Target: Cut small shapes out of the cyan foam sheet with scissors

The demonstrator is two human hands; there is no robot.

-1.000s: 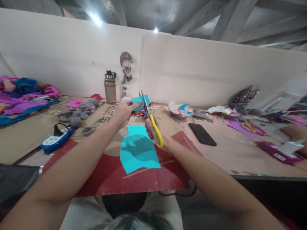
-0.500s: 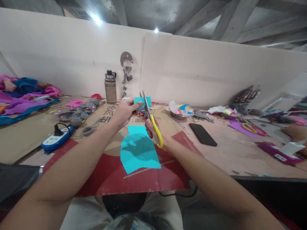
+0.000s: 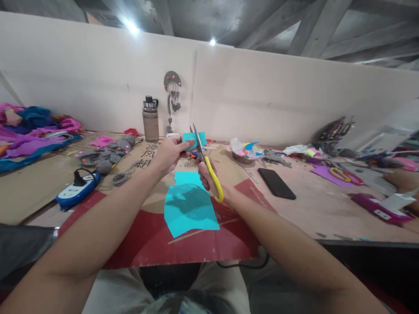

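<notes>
My left hand [image 3: 173,152] pinches a small piece of turquoise felt or paper [image 3: 189,140] between thumb and fingers, held up above the table. In my right hand [image 3: 207,173] is a pair of yellow-handled scissors [image 3: 214,181], my fingers through the handles. Its blades point up and away, slightly parted, and lie across the small turquoise piece. Below both hands a larger turquoise sheet [image 3: 193,213], with a notch cut at its upper left, rests flat on a red and brown cardboard sheet [image 3: 140,244]. Shadows of my hands fall on it.
A water bottle [image 3: 150,120] stands by the white wall. Left are a blue power strip [image 3: 78,189], grey felt pieces [image 3: 113,152] and coloured cloth [image 3: 36,135]. Right are a black phone [image 3: 276,183], a bowl of scraps [image 3: 245,151], a purple power strip [image 3: 381,209] and another person's hand [image 3: 402,179].
The scissors and both my hands stay almost in place over the small piece. At the far right, the other person's hand has shifted slightly.
</notes>
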